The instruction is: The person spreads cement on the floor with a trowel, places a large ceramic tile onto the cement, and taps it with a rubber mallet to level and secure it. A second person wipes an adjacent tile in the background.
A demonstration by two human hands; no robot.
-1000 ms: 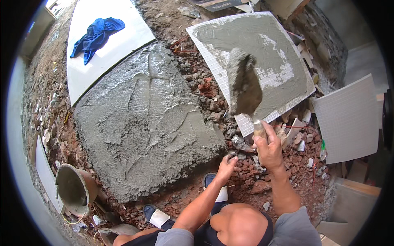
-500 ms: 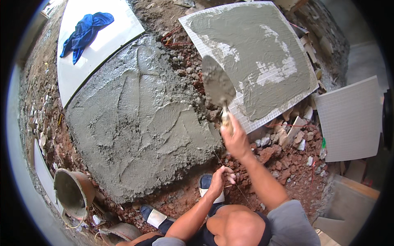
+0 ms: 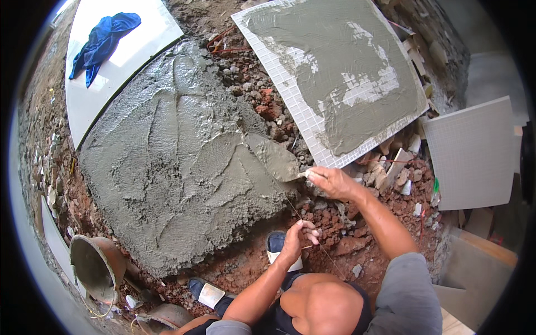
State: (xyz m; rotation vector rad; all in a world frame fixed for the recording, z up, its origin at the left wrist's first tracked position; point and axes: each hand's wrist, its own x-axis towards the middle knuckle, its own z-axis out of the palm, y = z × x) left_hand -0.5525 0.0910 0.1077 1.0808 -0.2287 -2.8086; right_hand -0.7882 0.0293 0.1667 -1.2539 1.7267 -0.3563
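My right hand (image 3: 336,183) is closed round the handle of a trowel (image 3: 272,158). Its mortar-smeared blade lies flat on or just over the right edge of a bed of wet grey mortar (image 3: 184,167). My left hand (image 3: 296,241), fingers pinched, holds a thin string (image 3: 291,205) near my knees. The string runs taut from over the mortar, past the trowel blade, down to the red soil. Beyond my right hand lies a large tile (image 3: 321,151), its white gridded back up and mostly coated with grey mortar (image 3: 290,25).
A laid white tile (image 3: 142,47) with a blue cloth (image 3: 103,44) on it adjoins the bed's far left. Another gridded tile (image 3: 472,156) leans at the right. A mortar-crusted bucket (image 3: 114,259) lies tipped at the lower left. Red rubble (image 3: 357,237) surrounds my feet.
My right hand has brought the trowel down and left, from beside the coated tile to the mortar bed's right edge. My left hand keeps hold of the string, almost unmoved.
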